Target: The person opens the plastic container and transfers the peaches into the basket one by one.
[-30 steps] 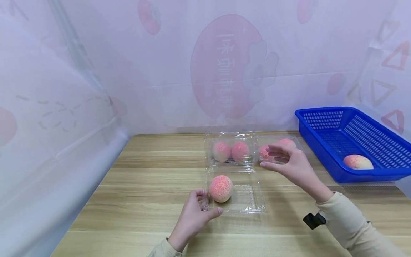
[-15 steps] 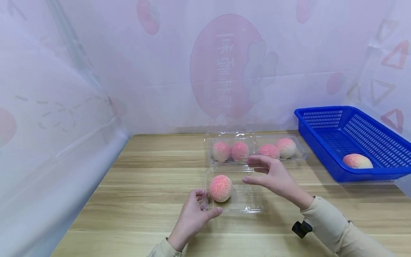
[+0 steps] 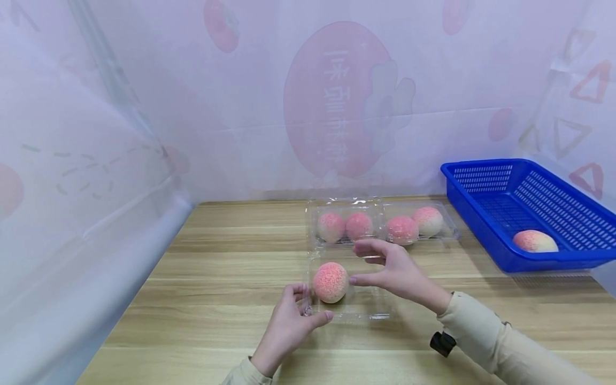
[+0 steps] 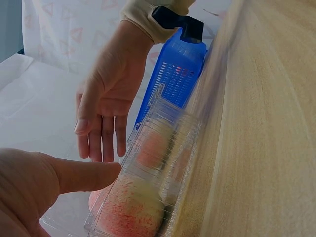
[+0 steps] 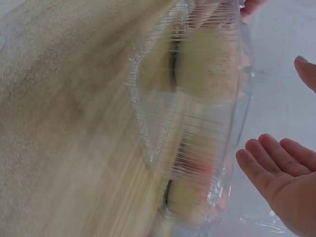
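A pink-and-cream peach-like ball sits in the left half of an opened clear plastic box near the middle of the table. At the box's front left corner my left hand grips the edge, thumb along the front and fingers at the left side. My right hand hovers over the box's right half, thumb tip close to the ball, fingers spread apart from the thumb and holding nothing. In the right wrist view its fingers lie outside the box wall. Whether the right thumb touches the ball, I cannot tell.
Behind, the box's other half or another clear box holds two pink balls. Beside it a clear pack holds two more balls. A blue basket at the right contains one ball. White printed cloth walls the table.
My right hand has moved left and toward me, from over the back right pack to above the front box. The left hand stays at the corner; the ball has not moved.
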The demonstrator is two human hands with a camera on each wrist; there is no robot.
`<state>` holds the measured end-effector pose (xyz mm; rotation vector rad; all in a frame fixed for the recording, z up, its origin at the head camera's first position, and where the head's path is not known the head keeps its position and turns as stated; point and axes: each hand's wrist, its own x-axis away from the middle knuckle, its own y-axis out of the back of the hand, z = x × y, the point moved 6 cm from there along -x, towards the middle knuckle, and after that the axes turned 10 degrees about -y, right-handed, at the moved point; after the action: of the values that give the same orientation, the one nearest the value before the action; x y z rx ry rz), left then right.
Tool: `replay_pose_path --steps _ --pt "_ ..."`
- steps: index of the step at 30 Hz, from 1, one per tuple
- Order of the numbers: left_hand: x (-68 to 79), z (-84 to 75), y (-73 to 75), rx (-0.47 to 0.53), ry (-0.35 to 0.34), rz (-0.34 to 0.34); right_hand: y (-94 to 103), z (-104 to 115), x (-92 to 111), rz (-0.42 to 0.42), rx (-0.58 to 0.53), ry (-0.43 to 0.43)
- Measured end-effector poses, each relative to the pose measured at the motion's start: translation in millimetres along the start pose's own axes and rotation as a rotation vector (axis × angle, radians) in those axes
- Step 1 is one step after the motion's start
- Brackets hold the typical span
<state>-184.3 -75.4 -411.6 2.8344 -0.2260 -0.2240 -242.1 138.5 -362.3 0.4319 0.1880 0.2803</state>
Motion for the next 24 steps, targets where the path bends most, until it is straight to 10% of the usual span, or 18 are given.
replay_pose_path --steps 24 --pt "-0.3 -1.1 0.3 -0.010 -0.009 -0.002 -36.6 -16.3 -12.0 0.180 0.039 -0.020"
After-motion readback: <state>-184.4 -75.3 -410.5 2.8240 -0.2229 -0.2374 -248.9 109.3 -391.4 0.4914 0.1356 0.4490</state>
